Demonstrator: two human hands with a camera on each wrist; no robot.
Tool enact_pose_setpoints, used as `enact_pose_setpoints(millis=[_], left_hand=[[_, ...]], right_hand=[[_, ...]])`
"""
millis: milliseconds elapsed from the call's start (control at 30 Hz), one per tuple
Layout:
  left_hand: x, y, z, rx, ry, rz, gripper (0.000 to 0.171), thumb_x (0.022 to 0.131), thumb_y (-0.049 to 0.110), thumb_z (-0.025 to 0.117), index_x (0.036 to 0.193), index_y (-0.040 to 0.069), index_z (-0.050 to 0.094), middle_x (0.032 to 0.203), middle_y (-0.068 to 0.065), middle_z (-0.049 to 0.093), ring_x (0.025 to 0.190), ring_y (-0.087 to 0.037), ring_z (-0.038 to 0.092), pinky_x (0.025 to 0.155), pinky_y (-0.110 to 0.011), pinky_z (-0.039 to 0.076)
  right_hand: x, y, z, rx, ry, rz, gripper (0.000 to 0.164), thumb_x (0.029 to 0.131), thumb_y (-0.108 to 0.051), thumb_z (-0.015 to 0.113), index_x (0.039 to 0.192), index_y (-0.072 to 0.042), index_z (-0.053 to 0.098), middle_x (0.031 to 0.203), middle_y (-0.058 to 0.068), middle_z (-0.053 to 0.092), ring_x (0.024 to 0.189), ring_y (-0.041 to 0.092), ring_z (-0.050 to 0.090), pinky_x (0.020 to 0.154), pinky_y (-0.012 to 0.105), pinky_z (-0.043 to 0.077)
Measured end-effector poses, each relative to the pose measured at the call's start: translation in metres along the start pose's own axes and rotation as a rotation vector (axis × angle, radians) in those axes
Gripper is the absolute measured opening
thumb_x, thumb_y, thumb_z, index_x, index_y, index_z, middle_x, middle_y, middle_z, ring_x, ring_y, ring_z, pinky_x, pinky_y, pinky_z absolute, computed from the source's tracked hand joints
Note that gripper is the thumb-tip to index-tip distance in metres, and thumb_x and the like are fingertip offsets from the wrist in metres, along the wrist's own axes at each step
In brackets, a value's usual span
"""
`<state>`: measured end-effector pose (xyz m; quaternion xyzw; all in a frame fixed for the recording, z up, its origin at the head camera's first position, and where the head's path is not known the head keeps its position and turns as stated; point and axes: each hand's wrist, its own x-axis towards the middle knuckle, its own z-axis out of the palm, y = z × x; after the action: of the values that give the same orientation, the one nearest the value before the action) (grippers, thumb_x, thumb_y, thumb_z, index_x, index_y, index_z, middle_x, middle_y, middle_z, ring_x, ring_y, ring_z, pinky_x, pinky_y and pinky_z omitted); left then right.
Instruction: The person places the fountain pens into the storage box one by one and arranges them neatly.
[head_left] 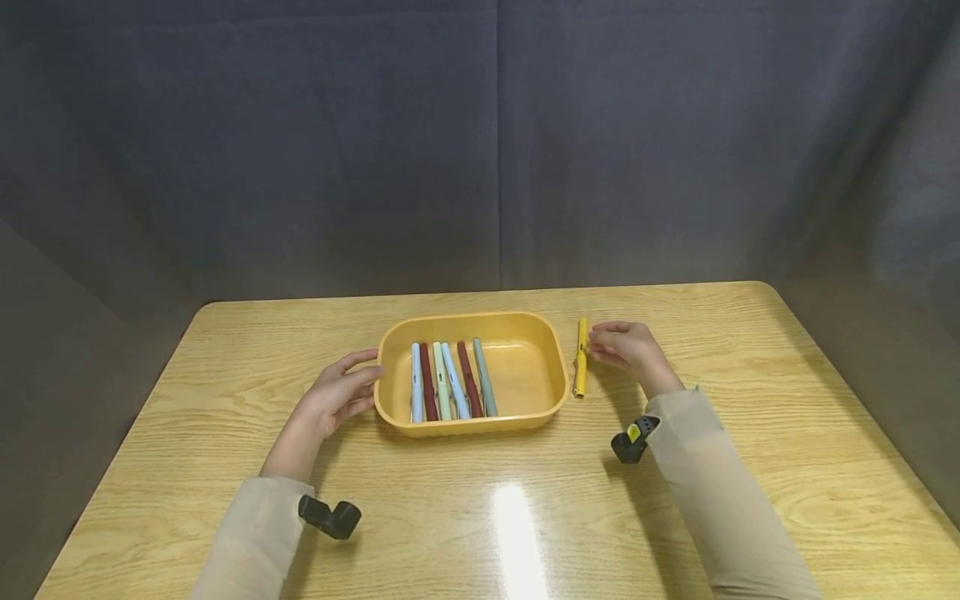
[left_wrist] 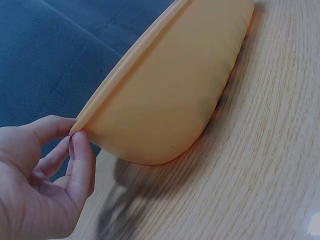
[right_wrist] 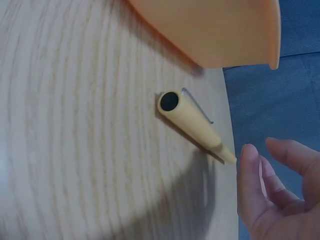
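Observation:
A yellow-orange plastic tray (head_left: 468, 429) with rounded corners stands on the table, and several pens lie side by side in its left and middle part. Among them are light blue (head_left: 417, 383), dark red (head_left: 428, 383), pale green (head_left: 442, 383) and grey-green (head_left: 486, 379) ones. My left hand (head_left: 341, 396) pinches the tray's left rim between thumb and fingers, plainly so in the left wrist view. Just right of the tray a yellow pen (head_left: 581, 358) with a metal clip lies on the wood. Beside it hovers my right hand (right_wrist: 280, 190), thumb and fingertips apart, holding nothing.
The wood-grained table (head_left: 750, 400) has a rounded far right corner, and dark curtains (head_left: 495, 150) hang behind it and at both sides. A bright light reflection (head_left: 517, 533) shows on the tabletop in front of the tray. Each sleeve carries a small black wrist camera (head_left: 330, 517).

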<state>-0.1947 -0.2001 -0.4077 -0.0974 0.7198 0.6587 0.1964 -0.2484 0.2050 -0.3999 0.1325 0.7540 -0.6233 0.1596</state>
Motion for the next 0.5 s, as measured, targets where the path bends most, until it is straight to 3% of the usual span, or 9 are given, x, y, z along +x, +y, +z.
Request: enact_pose_setpoints(millis=[267,500], left_hand=[[0.000,0.000,0.000,-0.014,0.001,-0.005,0.061,0.096,0.020,0.057,0.149,0.009,0.029,0.098,0.004,0.060,0.082,-0.004,0.062,0.073,-0.014,0.057],[0.001,0.000,-0.001,-0.032,-0.001,-0.005,0.061,0.095,0.019,0.057,0.149,0.009,0.029,0.094,0.006,0.061,0.080,-0.003,0.063,0.071,-0.014,0.057]], right_hand=[[0.003,0.006,0.001,0.020,0.007,0.002,0.048,0.096,-0.005,0.053,0.137,0.014,0.039,0.076,-0.008,0.060,0.068,-0.002,0.060,0.068,0.012,0.056],[0.004,0.016,0.000,-0.019,-0.003,0.017,0.047,0.097,-0.007,0.052,0.138,0.013,0.038,0.092,-0.001,0.061,0.073,-0.001,0.061,0.075,0.013,0.056]])
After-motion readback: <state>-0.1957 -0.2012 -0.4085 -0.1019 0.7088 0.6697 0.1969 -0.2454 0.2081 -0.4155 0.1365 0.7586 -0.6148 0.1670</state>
